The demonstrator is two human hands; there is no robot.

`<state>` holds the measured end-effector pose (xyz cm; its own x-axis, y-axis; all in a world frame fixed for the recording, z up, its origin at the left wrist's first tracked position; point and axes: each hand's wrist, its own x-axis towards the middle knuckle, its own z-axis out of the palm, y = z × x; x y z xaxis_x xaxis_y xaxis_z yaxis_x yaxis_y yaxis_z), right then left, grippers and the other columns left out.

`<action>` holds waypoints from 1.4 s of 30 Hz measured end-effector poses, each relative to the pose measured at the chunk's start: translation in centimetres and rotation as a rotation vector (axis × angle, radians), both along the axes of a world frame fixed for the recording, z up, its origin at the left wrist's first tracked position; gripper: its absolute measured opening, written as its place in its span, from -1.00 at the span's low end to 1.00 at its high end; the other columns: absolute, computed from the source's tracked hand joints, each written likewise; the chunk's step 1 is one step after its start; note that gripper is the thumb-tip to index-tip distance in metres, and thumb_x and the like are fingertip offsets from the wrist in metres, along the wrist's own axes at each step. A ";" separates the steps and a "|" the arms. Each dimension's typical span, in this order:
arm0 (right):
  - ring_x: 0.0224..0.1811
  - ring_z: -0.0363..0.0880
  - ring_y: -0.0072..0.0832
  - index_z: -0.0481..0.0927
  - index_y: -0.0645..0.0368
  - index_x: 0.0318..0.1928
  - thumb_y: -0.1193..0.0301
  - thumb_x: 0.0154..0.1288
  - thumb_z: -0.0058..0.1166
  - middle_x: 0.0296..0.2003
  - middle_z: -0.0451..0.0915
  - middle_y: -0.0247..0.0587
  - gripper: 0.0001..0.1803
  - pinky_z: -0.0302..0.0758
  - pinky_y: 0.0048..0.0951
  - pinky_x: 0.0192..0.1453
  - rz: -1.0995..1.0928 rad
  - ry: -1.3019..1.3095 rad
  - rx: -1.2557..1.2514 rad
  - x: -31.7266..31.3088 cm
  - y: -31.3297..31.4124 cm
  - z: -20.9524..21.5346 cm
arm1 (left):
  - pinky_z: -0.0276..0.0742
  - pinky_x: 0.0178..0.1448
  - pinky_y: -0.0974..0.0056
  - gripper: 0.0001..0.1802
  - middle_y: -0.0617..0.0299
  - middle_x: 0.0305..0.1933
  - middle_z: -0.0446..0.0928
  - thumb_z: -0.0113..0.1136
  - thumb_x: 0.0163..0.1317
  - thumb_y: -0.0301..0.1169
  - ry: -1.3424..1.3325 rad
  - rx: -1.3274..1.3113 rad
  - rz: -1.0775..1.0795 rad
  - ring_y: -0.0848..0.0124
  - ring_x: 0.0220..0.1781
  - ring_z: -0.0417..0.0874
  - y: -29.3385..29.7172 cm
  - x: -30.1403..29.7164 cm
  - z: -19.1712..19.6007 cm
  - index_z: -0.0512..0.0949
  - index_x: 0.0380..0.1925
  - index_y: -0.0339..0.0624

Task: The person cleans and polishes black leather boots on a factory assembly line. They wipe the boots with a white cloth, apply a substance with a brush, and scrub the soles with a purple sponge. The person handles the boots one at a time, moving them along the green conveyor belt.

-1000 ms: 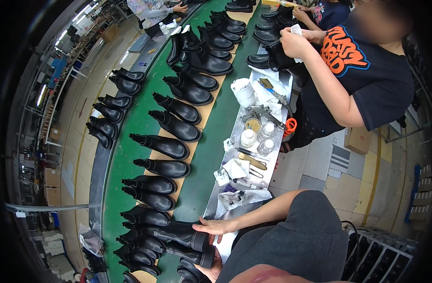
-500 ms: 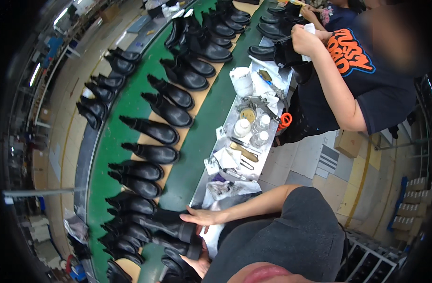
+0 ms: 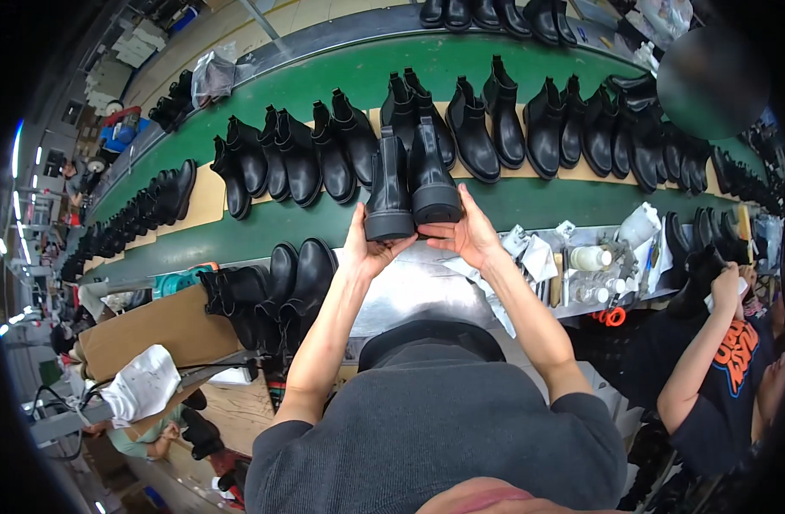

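I hold a pair of black ankle boots side by side, heels toward me, above the near edge of the green conveyor belt [image 3: 264,227]. My left hand [image 3: 371,248] cups the heel of the left boot [image 3: 386,190]. My right hand [image 3: 467,233] grips the heel of the right boot [image 3: 432,176]. Both boots are upright and touch each other. Behind them a long row of black boots [image 3: 504,128] stands on the belt.
A metal work shelf [image 3: 409,291] lies below my hands, with black boots [image 3: 281,287] at its left and bottles, cloths and tools [image 3: 593,261] at its right. A co-worker in a dark shirt [image 3: 718,377] works at the right. A cardboard box [image 3: 152,330] sits lower left.
The view swung round so the belt now runs across the top. My hands have come up from the boots at the shelf and now hold one pair over the belt's edge.
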<state>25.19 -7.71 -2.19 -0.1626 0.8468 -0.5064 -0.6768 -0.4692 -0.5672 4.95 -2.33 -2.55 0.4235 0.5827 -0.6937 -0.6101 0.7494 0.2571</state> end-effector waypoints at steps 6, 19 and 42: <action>-0.07 0.63 -0.28 0.42 0.05 0.14 -0.21 0.38 -0.26 -0.06 0.59 -0.07 -0.35 0.52 -0.28 -0.01 0.003 -0.007 0.036 -0.7 -1.6 -1.3 | 0.50 0.21 -0.17 -0.26 -0.16 0.09 0.39 -0.08 0.32 0.15 0.038 -0.019 0.005 0.05 0.12 0.49 -0.3 -0.2 0.6 0.31 0.14 -0.35; 0.30 0.31 -0.36 -0.15 -0.13 0.48 -0.06 0.44 -0.22 0.35 0.21 -0.28 -0.24 0.25 -0.22 0.37 -0.101 0.039 -0.010 -6.3 -10.3 -8.5 | 0.39 0.30 0.13 -0.46 0.12 0.14 0.51 -0.01 0.34 -0.02 0.308 0.065 -0.118 0.26 0.17 0.53 -8.0 -6.2 -3.2 0.42 0.15 -0.17; -0.08 0.35 -0.40 0.34 0.09 0.13 0.20 0.37 -0.10 -0.08 0.39 -0.11 -0.60 0.31 -0.35 -0.02 -0.923 -0.834 0.417 2.1 -19.9 11.7 | -0.10 0.38 -0.31 -0.06 -0.02 0.38 0.16 0.12 0.09 0.21 0.725 0.081 -0.802 0.01 0.45 0.08 -0.9 -12.6 -13.4 0.16 0.35 -0.13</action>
<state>27.28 -27.59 9.52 0.7902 0.5935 0.1529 -0.0295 0.2860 -0.9578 -7.69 -3.23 -15.91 0.2061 0.3738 -0.9043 0.3672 0.8271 0.4256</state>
